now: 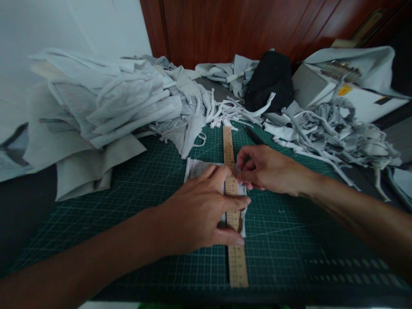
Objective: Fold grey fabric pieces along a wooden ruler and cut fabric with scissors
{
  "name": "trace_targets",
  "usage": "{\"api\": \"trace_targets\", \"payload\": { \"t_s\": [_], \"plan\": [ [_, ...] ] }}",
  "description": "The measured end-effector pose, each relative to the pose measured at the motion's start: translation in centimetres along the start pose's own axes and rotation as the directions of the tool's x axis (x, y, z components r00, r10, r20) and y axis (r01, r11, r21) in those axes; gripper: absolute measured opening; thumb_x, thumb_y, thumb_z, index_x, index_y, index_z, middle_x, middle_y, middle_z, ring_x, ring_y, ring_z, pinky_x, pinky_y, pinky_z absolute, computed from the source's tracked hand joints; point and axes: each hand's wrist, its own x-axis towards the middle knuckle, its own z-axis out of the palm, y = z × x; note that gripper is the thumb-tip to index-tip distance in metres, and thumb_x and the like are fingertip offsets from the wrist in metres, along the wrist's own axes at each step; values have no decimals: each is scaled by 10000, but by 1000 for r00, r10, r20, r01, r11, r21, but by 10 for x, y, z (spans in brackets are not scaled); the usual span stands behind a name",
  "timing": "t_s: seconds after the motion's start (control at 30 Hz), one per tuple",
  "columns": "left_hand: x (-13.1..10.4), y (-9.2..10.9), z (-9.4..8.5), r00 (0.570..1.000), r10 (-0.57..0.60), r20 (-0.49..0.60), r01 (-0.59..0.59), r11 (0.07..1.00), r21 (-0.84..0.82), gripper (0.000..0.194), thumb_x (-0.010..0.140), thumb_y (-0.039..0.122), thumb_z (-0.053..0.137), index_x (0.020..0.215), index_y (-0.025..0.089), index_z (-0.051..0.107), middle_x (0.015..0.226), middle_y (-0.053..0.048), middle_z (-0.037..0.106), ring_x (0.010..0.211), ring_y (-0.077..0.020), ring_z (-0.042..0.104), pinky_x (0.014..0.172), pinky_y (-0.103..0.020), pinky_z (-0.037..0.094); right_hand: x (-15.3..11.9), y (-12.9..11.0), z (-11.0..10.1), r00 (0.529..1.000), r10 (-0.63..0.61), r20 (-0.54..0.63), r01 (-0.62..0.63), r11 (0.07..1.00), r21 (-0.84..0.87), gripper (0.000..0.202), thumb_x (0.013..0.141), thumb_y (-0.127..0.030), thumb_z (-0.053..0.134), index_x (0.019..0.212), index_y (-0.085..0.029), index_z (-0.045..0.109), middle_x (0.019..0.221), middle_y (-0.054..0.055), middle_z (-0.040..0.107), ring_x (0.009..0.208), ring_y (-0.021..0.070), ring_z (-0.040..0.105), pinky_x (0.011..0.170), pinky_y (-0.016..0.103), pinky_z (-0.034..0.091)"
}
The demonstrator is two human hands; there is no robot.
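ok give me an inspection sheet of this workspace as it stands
surface: green gridded cutting mat, bare toward the near right
job's things: wooden ruler lies lengthwise over a small grey fabric piece
clutter: stacked grey fabric at left; cut fabric strips at right; black bundle at back
grippers: left hand presses on the ruler; right hand pinches at the fabric's edge beside it
cables: nothing seen
surroundings: wooden panel behind; white machine far right

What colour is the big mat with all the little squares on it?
The gridded cutting mat is dark green with pale lines, best seen in the head view.
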Motion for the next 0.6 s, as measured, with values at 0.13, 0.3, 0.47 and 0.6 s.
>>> {"api": "trace_targets", "payload": {
  "t_s": [0.13,0.3,0.47,0.6],
  "plan": [
    [0,0,1,1000,1,-3,-1,1000,0,661,852,639,771,1412,296,693,1349,-148,550,1307,-395,479,1080,-588,477,9,-7,0,999,36,-38,-37,999,-27,339,710,60,646,818,-241,532,497,-51,612,414,119,470,384,253,300],
    [1,-1,1,1000,-4,10,4,1000,17,674,847,633,780,1431,310,680,1389,-152,524,1320,-405,476,1086,-591,475,18,-12,-1,991,64,-116,-67,997,-26,347,726,59,677,793,-239,513,501,-37,608,439,124,483,410,258,306],
    [1,0,-1,1000,-9,8,9,1000,17,653,856,645,764,1422,328,687,1346,-143,521,1288,-396,492,1072,-583,480,28,-10,-6,983,33,-181,-47,996,-73,313,754,33,697,841,-223,540,539,-16,636,477,133,531,436,260,331],
    [1,1,-3,1000,-20,18,20,1000,6,655,851,648,769,1418,331,689,1297,-131,538,1277,-390,495,1065,-569,481,26,-3,-14,957,-58,-283,27,993,-113,267,776,-24,707,919,-204,571,580,-4,670,513,142,568,446,261,331]
  ]
}}
